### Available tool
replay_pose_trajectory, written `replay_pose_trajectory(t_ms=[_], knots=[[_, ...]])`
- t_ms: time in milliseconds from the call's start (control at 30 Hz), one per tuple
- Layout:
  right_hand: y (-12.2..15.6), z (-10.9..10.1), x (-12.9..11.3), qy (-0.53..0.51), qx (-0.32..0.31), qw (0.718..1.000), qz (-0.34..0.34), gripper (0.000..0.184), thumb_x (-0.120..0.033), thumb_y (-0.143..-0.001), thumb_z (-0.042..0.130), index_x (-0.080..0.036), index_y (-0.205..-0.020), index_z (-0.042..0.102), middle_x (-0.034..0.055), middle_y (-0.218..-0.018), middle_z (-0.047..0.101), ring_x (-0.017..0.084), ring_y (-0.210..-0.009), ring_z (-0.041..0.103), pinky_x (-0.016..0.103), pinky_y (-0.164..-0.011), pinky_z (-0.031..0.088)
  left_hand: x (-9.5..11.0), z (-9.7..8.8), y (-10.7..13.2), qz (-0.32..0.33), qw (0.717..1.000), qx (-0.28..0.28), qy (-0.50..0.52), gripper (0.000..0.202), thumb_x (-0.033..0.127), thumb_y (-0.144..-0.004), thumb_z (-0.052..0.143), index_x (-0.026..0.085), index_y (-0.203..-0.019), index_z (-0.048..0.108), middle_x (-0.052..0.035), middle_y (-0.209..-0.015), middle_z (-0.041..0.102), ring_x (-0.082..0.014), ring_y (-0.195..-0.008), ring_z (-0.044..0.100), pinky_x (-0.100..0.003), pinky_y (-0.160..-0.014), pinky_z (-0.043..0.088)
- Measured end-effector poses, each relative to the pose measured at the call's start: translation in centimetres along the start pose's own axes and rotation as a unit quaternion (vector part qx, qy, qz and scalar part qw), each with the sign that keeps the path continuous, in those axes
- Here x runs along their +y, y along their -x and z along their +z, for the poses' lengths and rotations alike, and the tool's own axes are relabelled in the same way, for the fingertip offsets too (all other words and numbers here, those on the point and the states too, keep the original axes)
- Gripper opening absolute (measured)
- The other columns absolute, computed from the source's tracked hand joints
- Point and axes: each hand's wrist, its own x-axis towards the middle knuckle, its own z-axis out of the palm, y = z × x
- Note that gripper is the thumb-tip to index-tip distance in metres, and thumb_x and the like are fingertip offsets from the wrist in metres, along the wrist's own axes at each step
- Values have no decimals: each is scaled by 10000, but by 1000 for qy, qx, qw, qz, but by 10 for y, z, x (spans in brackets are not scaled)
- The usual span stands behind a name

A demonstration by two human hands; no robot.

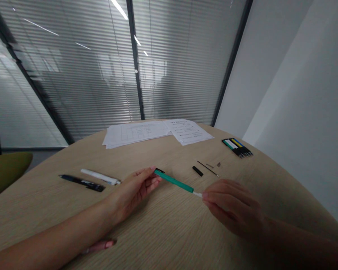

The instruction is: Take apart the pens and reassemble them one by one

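Note:
A green pen barrel (174,181) with a black clip end slants across the middle of the view. My left hand (141,183) pinches it at the clip end, between thumb and fingers. My right hand (233,206) is closed at the opposite end, its fingertips on a thin white piece (197,194) that projects from the barrel. Most of that piece is hidden by the fingers. Beyond my right hand lie a short black tube (197,171), a thin dark refill (208,168), a small spring (210,165) and a tiny pointed part (219,164).
Left of my hands lie a black pen (81,182) and a white pen (100,176). A pink pen (98,246) is partly behind my left forearm. Printed papers (141,132) rest at the far edge. A row of coloured pens (237,147) lies at right on the table (157,232).

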Motion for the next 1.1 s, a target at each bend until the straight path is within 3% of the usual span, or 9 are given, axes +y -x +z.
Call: replay_pose_trajectory(t_ms=[300, 500, 667, 867, 1000, 1100], knots=[[5, 5, 4, 28, -22, 999, -10, 113, -111, -771, 513, -164, -860, 558, 20, -721, 642, 112, -656, 580, 251, -608, 468, -3, -2, -1, -7, 1000, -6, 3, 204, 61, -824, 484, 96, -676, 619, -60, -622, 671, -81, -492, 624, -112, -510, 537], [-1, 3, 2, 36, 31, 999, 19, 102, -96, -751, 542, -165, -819, 575, 15, -675, 642, 106, -609, 584, 225, -576, 474, -1, 4, 5, -37, 999, -13, -34, 225, 83, -814, 497, 107, -629, 622, -55, -591, 665, -76, -494, 613, -104, -498, 509], [-8, -6, 3, 51, 55, 995, 66, 104, -154, -783, 510, -205, -821, 592, 14, -687, 652, 116, -618, 611, 219, -569, 503, 1, 2, 6, -35, 988, -100, -114, 114, 193, -653, 676, 132, -578, 617, -5, -568, 642, -53, -440, 534, -113, -442, 429], [-12, -8, 11, -28, 69, 985, 154, 96, -167, -772, 514, -203, -764, 603, -4, -620, 625, 111, -593, 600, 216, -557, 509, 0, 3, 13, 26, 936, -181, -301, 95, 192, -521, 708, 167, -556, 624, 43, -505, 591, -80, -452, 472, -153, -451, 338], [-6, -2, 23, -132, 33, 965, 225, 161, -202, -806, 456, -192, -895, 590, -2, -664, 625, 78, -481, 557, 202, -469, 485, -3, 4, 15, 71, 868, -265, -414, 72, 235, -649, 616, 187, -632, 667, 48, -531, 570, -101, -501, 476, -167, -493, 330], [1, 1, 44, -50, 16, 965, 255, 199, -225, -830, 406, -186, -914, 582, 24, -761, 641, 104, -593, 586, 245, -567, 494, -4, 3, 14, 99, 857, -265, -431, 133, 264, -702, 564, 192, -664, 669, 28, -582, 598, -124, -551, 508, -177, -526, 349]])
